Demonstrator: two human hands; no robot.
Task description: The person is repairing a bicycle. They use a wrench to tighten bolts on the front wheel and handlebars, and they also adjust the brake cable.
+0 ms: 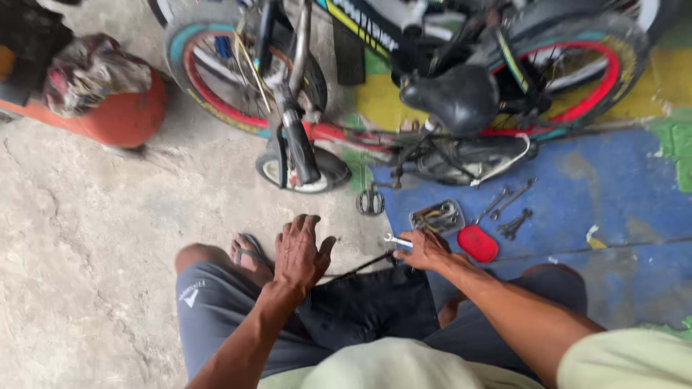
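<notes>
Right hand [427, 250]: fingers closed around a small silver wrench [397, 240]; its head sticks out to the left.
Left hand [299, 252]: fingers spread, holding nothing, resting above the knee.
Nearby: red lid [478, 243], little tool tin [437, 217].

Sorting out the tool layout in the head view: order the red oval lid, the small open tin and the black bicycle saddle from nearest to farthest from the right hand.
From the right hand, which grips a wrench:
1. Red oval lid, just right of it on the blue floor.
2. Small open tin, just above it; nearly as close, a narrow call.
3. Black bicycle saddle, clearly farthest, up on the bike.
</notes>
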